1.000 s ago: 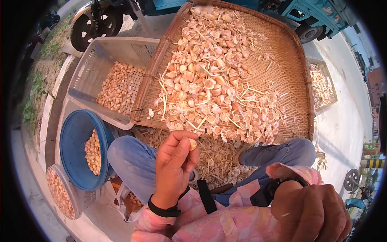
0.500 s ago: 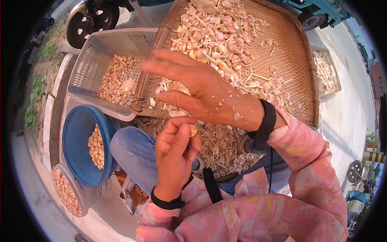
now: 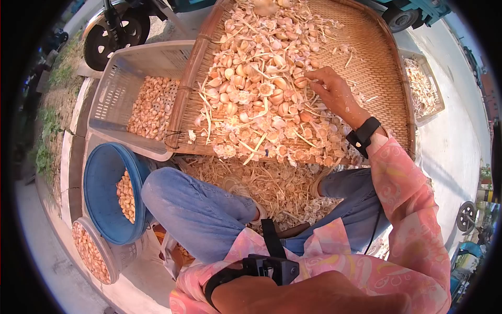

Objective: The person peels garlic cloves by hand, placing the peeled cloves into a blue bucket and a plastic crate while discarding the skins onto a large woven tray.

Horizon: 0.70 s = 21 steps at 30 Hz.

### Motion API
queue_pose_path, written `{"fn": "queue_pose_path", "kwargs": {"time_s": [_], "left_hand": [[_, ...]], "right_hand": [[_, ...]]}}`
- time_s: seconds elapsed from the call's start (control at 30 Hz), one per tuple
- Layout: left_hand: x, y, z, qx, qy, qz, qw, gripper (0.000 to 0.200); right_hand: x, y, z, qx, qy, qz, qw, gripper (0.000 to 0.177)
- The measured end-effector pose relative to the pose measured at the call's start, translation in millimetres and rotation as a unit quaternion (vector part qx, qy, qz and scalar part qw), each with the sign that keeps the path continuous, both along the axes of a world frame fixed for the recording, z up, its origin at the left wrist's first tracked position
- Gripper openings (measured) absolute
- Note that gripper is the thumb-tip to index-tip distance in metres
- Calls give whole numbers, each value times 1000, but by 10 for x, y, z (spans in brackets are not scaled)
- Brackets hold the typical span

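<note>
Over the right part of the garlic heap (image 3: 256, 78), my right hand (image 3: 337, 97) has its thumb and fingertips bent together at a garlic clove (image 3: 300, 82). Its wrist wears a black band. My left hand (image 3: 334, 298) is very close to the camera at the bottom edge, over my lap; its fingers are out of clear sight, so what they hold does not show. A black device (image 3: 272, 267) sits at the left wrist. Garlic cloves, dry skins and stalks cover much of the round-cornered woven bamboo tray (image 3: 374, 63).
To the left stands a white plastic crate (image 3: 112, 104) with loose cloves. Below it are a blue bucket (image 3: 97, 183) and a pale bucket (image 3: 112, 267), both holding cloves. Another crate (image 3: 436, 99) with scraps stands right of the tray. Skins and stalks (image 3: 282, 191) litter the ground between my legs.
My right hand has gone from above the tray's near left edge to the heap, up and right. My left hand, which pinched a clove before my knees, has dropped to the bottom edge.
</note>
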<state>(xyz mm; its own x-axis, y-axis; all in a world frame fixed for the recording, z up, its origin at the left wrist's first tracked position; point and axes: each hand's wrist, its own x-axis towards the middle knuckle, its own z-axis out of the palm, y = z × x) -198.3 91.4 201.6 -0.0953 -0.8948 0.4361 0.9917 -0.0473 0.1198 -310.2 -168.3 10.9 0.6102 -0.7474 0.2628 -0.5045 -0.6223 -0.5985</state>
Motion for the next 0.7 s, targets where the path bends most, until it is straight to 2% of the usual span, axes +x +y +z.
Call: {"fn": "queue_pose_path", "kwargs": {"time_s": [0.1, 0.13, 0.2, 0.23, 0.3, 0.4, 0.47, 0.53, 0.6, 0.63, 0.7], "left_hand": [[-294, -111, -222, -70, 17, 51, 996, 21], [-425, -32, -412, -98, 31, 35, 994, 20], [-382, 19, -341, -52, -21, -3, 998, 17], [-103, -30, -37, 19, -97, -25, 995, 15], [-46, -49, 85, 72, -120, 9, 990, 13], [-357, -67, -32, 25, -3, 137, 990, 13], [-342, -89, -43, 12, 18, 162, 987, 14], [-275, -134, 44, 33, 49, 190, 980, 16], [-147, -151, -18, 8, -11, 214, 977, 16], [10, -167, -209, -41, -86, 224, 970, 15], [459, -162, -217, 30, -223, 243, 944, 14]], "right_hand": [[80, 9, -185, 16, 29, -2, 999, 17], [121, 11, -181, 10, 17, 4, 1000, 11], [107, 39, -106, 16, 41, 31, 999, 7], [127, 50, -88, 16, 52, 47, 997, 5], [141, 57, -71, 8, 44, 64, 997, 7], [127, 80, -32, 27, 43, 68, 996, 9], [123, 97, -48, 61, 23, 40, 997, 11], [91, 81, -69, 143, 9, 15, 990, 12], [114, 132, 4, 227, 11, -29, 973, 12], [132, 111, 24, 235, -3, -27, 972, 11], [64, 124, -2, 257, -25, -33, 966, 10]]}}
